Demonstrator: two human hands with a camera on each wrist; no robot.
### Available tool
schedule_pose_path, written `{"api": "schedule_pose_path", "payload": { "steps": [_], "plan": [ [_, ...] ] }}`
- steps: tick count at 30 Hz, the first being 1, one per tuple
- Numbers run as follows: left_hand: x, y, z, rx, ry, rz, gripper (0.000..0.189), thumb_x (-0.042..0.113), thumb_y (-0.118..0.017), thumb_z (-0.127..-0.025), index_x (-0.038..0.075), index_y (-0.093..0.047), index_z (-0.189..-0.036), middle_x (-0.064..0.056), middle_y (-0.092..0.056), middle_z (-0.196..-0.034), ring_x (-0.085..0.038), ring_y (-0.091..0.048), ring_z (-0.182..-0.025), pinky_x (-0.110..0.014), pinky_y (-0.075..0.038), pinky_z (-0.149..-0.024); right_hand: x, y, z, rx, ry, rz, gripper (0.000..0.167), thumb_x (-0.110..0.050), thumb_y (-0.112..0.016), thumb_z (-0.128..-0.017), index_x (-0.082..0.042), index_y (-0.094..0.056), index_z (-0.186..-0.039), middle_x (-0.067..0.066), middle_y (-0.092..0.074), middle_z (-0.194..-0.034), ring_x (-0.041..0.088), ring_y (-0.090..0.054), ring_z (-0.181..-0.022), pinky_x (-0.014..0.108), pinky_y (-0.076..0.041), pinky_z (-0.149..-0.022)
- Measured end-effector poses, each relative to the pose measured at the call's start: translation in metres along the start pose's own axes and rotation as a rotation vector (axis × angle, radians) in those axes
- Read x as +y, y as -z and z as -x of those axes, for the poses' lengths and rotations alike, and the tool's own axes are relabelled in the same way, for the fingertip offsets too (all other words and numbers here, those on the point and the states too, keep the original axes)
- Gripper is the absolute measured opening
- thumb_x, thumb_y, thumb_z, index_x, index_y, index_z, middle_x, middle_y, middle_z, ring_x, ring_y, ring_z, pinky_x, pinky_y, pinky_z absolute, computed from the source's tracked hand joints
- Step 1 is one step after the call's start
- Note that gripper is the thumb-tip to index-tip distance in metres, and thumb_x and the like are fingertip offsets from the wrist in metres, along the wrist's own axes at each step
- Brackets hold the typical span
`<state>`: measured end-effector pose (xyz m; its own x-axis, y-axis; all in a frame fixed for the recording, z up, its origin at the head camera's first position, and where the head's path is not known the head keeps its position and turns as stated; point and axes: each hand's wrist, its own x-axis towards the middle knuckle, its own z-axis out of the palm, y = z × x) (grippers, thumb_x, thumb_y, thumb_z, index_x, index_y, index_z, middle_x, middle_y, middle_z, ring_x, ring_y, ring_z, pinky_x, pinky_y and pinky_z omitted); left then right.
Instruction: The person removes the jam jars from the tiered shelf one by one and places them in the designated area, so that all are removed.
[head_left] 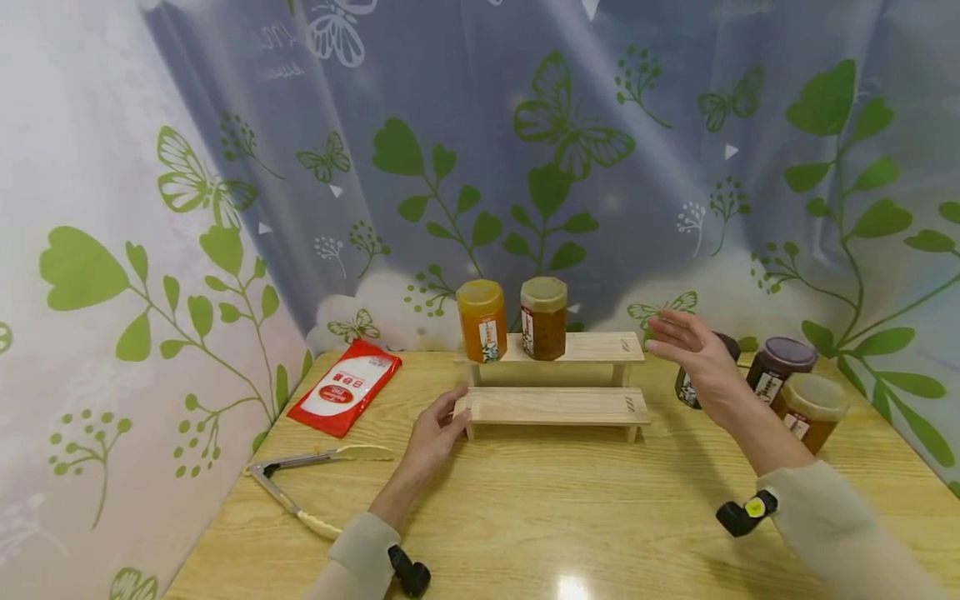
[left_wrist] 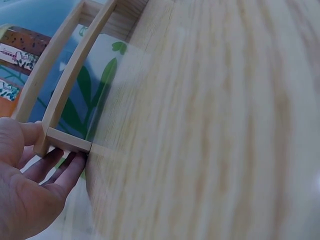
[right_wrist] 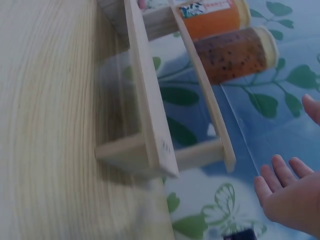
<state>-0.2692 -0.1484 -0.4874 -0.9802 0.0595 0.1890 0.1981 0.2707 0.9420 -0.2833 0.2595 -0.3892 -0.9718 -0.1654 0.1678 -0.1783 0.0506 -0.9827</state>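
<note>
A two-tier wooden shelf rack (head_left: 555, 406) stands on the table. My left hand (head_left: 431, 433) grips the left end of its lower tier, thumb at the top board and fingers against the leg, as the left wrist view shows. On the upper tier sit an orange jar (head_left: 482, 325) and, to its right, a brown jar with dark specks (head_left: 551, 325). My right hand (head_left: 705, 367) is raised in the air past the rack's right end, fingers extended and holding nothing. Partly hidden behind it is a dark jar (head_left: 686, 390).
At the right stand a purple-lidded jar (head_left: 783, 358) and a pale-lidded brown jar (head_left: 813, 408), near my right forearm. A red and white packet (head_left: 347, 387) lies at the back left, with spread tongs (head_left: 281, 483) in front of it. A patterned curtain (head_left: 450, 183) hangs behind.
</note>
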Motion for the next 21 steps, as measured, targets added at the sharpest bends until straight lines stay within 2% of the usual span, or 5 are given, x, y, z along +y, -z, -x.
{"api": "schedule_pose_path", "payload": {
  "steps": [1, 3, 6, 9, 21],
  "plan": [
    [0.001, 0.0, 0.0, -0.001, -0.002, -0.002, 0.045, 0.006, -0.061, -0.105, 0.001, -0.055, -0.149, -0.022, -0.052, -0.153, -0.041, -0.051, -0.138, -0.056, -0.043, -0.113, -0.001, -0.005, -0.003, -0.005, -0.001, 0.007, 0.075, -0.025, -0.065, -0.105, -0.015, -0.023, -0.166, 0.017, -0.03, -0.167, 0.036, -0.023, -0.155, 0.062, -0.008, -0.126],
    [-0.007, 0.0, -0.003, 0.001, 0.0, 0.0, 0.046, 0.009, -0.062, -0.105, 0.004, -0.055, -0.149, -0.019, -0.053, -0.153, -0.039, -0.051, -0.139, -0.055, -0.043, -0.114, -0.003, -0.013, -0.009, -0.018, -0.005, 0.007, 0.076, -0.025, -0.066, -0.105, -0.014, -0.023, -0.166, 0.019, -0.029, -0.167, 0.037, -0.025, -0.154, 0.061, -0.012, -0.126],
    [-0.008, 0.001, -0.003, -0.007, -0.007, 0.008, 0.046, 0.012, -0.064, -0.104, 0.006, -0.056, -0.149, -0.017, -0.053, -0.154, -0.037, -0.05, -0.14, -0.054, -0.043, -0.114, -0.005, -0.025, -0.017, -0.038, -0.005, 0.012, 0.075, -0.024, -0.066, -0.105, -0.011, -0.023, -0.165, 0.02, -0.03, -0.166, 0.036, -0.027, -0.154, 0.058, -0.021, -0.125],
    [-0.009, 0.002, -0.003, -0.013, -0.009, 0.01, 0.046, 0.013, -0.064, -0.105, 0.008, -0.056, -0.149, -0.017, -0.052, -0.154, -0.037, -0.05, -0.14, -0.054, -0.043, -0.114, -0.006, -0.037, -0.025, -0.05, -0.006, 0.006, 0.074, -0.021, -0.066, -0.104, -0.009, -0.025, -0.164, 0.021, -0.031, -0.165, 0.035, -0.029, -0.154, 0.056, -0.025, -0.124],
    [-0.012, 0.002, -0.005, -0.014, -0.011, 0.006, 0.045, 0.013, -0.064, -0.105, 0.009, -0.057, -0.149, -0.016, -0.053, -0.154, -0.036, -0.051, -0.14, -0.053, -0.044, -0.114, 0.001, -0.082, -0.054, -0.054, -0.01, -0.019, 0.079, -0.016, -0.072, -0.099, -0.003, -0.027, -0.162, 0.023, -0.032, -0.165, 0.039, -0.029, -0.153, 0.058, -0.025, -0.124]
  ]
}}
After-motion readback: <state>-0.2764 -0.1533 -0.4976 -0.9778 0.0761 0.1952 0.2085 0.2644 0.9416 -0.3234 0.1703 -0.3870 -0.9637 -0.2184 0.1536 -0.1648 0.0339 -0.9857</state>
